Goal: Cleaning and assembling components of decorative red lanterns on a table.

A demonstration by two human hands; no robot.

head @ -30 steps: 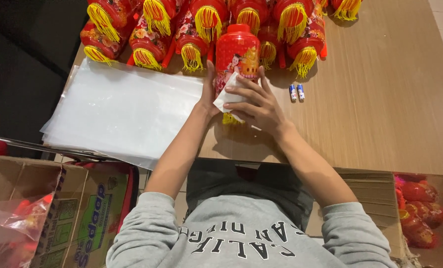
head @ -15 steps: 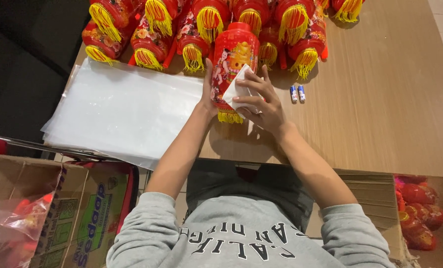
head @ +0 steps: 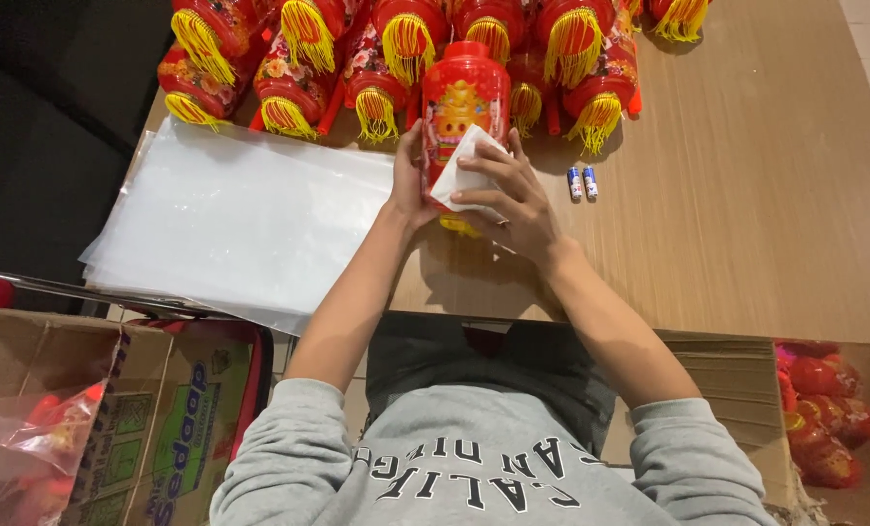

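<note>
Red plastic lantern with yellow fringe (head: 464, 102): on the wooden table (head: 746, 195), gripped at its side by your left hand (head: 407, 180). White cloth (head: 464, 175): pressed against it under your right hand (head: 508, 200). Two small batteries (head: 582, 182): just beside. Clear plastic sheets (head: 250, 214): left.

A wooden table (head: 746, 224) with a brown grain top carries everything here. Along its far edge lies a row of red lanterns (head: 376, 58) with yellow tassels, packed side by side. On the left part lies a stack of clear plastic sheets (head: 240, 214), reaching over the near edge. Two small batteries (head: 582, 182) lie side by side on the bare wood, just near the lantern row. One more red lantern (head: 464, 107) rests on the table in front of the row, beside the sheets
</note>
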